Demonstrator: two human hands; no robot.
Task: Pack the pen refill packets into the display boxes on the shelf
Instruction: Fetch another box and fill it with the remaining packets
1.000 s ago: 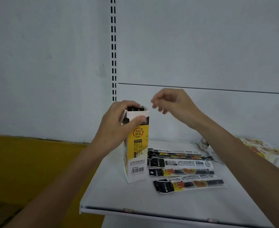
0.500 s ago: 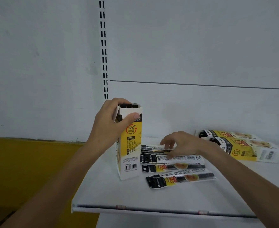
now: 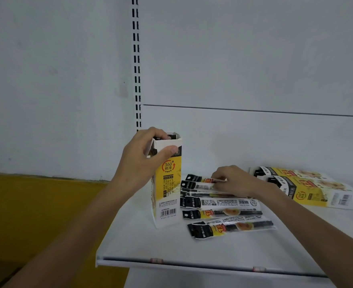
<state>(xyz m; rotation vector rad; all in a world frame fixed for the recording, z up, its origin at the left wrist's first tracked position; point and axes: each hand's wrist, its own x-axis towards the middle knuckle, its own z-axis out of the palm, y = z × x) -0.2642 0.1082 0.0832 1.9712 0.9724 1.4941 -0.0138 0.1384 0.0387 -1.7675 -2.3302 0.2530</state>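
Note:
A tall yellow and white display box (image 3: pixel 168 190) stands upright on the white shelf (image 3: pixel 171 246), its top open with dark packet ends showing inside. My left hand (image 3: pixel 144 161) grips its top edge, thumb on the front. Several black and yellow pen refill packets (image 3: pixel 219 213) lie flat in a row to the right of the box. My right hand (image 3: pixel 233 180) rests on the farthest packets and pinches one of them (image 3: pixel 200 180) at its middle.
Two more yellow display boxes (image 3: pixel 308 190) lie flat at the back right of the shelf. A slotted upright (image 3: pixel 136 59) runs up the white back wall. A yellow wall band (image 3: pixel 36 215) lies left of the shelf edge.
My right hand came down from above the box top to the packets on the shelf and has closed its fingers on a far packet. The left hand keeps its hold on the box.

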